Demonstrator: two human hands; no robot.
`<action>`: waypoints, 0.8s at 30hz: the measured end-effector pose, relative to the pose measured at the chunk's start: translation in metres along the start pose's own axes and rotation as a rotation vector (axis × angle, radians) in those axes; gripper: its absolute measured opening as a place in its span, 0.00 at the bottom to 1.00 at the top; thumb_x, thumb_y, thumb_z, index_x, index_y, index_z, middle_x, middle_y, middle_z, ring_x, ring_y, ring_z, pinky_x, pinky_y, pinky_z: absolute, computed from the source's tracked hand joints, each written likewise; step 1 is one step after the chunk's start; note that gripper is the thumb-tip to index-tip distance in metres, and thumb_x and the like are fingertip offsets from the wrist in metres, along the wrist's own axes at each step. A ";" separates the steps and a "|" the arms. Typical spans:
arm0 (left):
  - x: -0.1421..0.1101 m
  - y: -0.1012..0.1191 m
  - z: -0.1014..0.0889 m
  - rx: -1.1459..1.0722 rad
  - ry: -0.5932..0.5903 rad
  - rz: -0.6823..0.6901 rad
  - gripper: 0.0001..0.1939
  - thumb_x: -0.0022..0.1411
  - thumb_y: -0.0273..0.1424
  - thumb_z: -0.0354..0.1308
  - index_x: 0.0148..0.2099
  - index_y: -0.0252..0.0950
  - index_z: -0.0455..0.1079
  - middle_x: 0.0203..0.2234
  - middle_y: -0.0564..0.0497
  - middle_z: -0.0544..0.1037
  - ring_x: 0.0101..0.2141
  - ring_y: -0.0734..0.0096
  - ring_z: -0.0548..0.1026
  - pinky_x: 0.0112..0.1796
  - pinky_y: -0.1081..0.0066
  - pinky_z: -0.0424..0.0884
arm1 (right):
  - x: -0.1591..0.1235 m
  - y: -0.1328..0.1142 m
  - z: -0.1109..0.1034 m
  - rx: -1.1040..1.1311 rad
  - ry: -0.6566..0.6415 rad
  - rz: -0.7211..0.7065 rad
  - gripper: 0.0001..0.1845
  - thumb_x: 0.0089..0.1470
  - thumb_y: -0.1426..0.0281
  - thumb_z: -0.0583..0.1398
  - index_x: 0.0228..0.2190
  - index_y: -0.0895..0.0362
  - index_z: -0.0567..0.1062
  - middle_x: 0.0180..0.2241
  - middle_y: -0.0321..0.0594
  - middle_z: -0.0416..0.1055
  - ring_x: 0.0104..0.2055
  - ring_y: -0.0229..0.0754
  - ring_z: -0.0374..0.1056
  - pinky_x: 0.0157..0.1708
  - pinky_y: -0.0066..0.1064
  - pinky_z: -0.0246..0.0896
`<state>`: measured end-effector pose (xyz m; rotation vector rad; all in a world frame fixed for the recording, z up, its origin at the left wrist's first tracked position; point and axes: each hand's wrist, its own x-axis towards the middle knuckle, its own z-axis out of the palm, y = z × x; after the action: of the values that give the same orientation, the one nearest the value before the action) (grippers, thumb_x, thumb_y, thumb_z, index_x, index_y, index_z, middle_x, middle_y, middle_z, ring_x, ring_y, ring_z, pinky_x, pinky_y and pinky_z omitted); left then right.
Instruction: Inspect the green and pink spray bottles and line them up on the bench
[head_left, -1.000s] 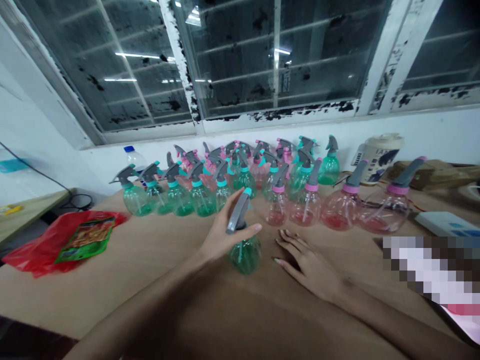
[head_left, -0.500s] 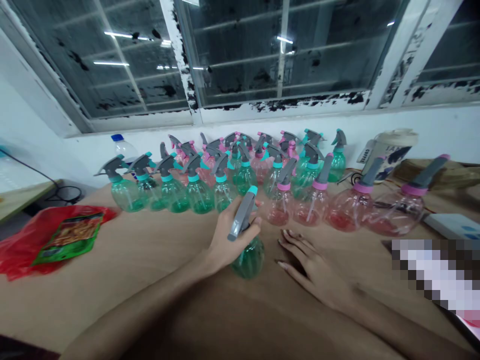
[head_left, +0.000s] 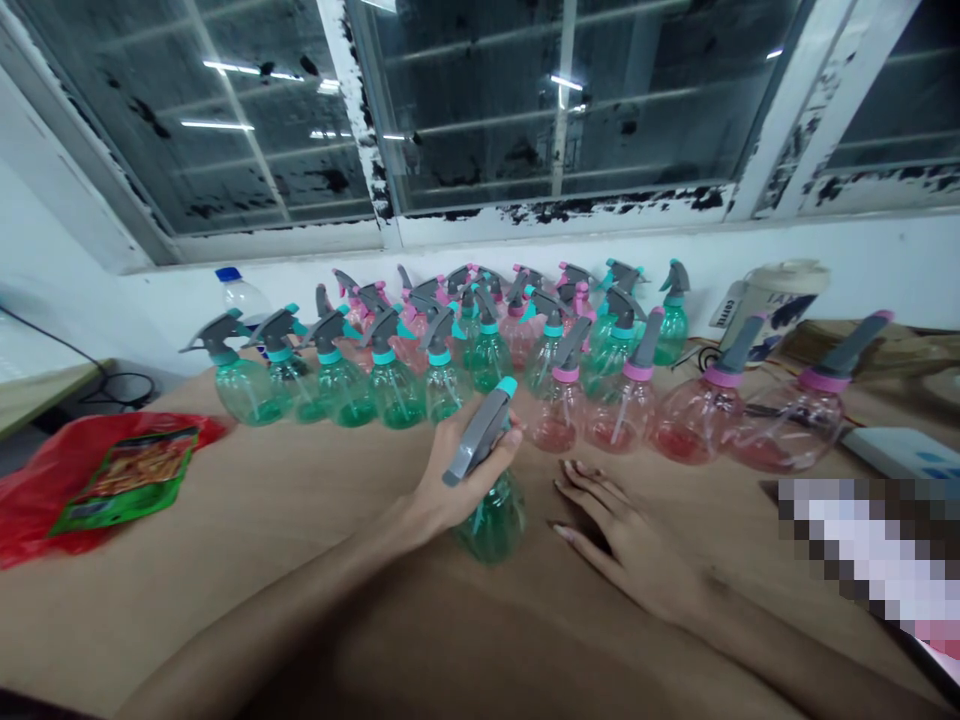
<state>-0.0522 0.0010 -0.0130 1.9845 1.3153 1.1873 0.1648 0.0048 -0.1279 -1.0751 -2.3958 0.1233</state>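
Observation:
My left hand is wrapped round the neck of a green spray bottle, just under its grey trigger head with a turquoise nozzle tip. The bottle's round base is at the table, and its nozzle points away from me toward the rows. To its right, my right hand lies on the table with fingers stretched out, holding nothing. Beyond my left hand stands a row of green spray bottles. Pink spray bottles line up ahead of my right hand, their grey heads pointing away.
More green and pink spray bottles crowd behind, near the window wall. At left lie a red plastic bag and a green food packet. A clear bottle with a blue cap and a white cup stand at the back.
The held spray bottle's grey head has turned and tilted slightly, its trigger end shifting left and the nozzle slightly down. My right hand stays in place on the table.

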 end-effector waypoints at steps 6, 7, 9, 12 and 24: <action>-0.002 -0.002 0.003 0.018 0.021 0.030 0.14 0.57 0.31 0.51 0.47 0.40 0.66 0.28 0.50 0.72 0.27 0.69 0.70 0.32 0.67 0.69 | 0.001 -0.002 -0.002 -0.033 -0.041 0.010 0.28 0.58 0.58 0.50 0.55 0.60 0.62 0.58 0.47 0.57 0.61 0.48 0.49 0.58 0.47 0.48; -0.003 -0.002 0.003 0.026 0.028 0.035 0.15 0.57 0.30 0.51 0.48 0.41 0.66 0.29 0.50 0.72 0.27 0.69 0.70 0.32 0.67 0.69 | 0.001 -0.002 -0.002 -0.035 -0.044 0.010 0.28 0.58 0.58 0.50 0.55 0.60 0.62 0.58 0.47 0.57 0.61 0.48 0.49 0.58 0.46 0.49; -0.003 -0.002 0.004 0.036 0.032 0.044 0.19 0.57 0.29 0.51 0.52 0.42 0.64 0.30 0.51 0.73 0.27 0.69 0.70 0.32 0.68 0.69 | 0.001 -0.002 -0.002 -0.034 -0.038 0.010 0.27 0.57 0.58 0.50 0.54 0.60 0.63 0.58 0.47 0.57 0.61 0.48 0.50 0.58 0.46 0.49; -0.003 -0.003 0.004 0.020 0.027 0.041 0.19 0.57 0.29 0.51 0.52 0.42 0.63 0.30 0.51 0.73 0.27 0.69 0.71 0.33 0.68 0.69 | 0.001 -0.002 -0.002 -0.024 -0.020 0.011 0.27 0.57 0.59 0.51 0.55 0.59 0.62 0.58 0.46 0.58 0.61 0.48 0.50 0.58 0.46 0.48; -0.001 0.000 0.004 0.008 0.028 0.038 0.09 0.59 0.33 0.51 0.44 0.39 0.65 0.33 0.49 0.74 0.31 0.69 0.72 0.35 0.69 0.70 | 0.001 -0.001 -0.001 -0.046 -0.019 -0.004 0.27 0.58 0.58 0.50 0.55 0.59 0.62 0.57 0.47 0.58 0.61 0.49 0.50 0.57 0.48 0.50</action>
<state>-0.0491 0.0003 -0.0150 2.0139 1.3040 1.2332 0.1642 0.0045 -0.1267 -1.0950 -2.4281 0.0773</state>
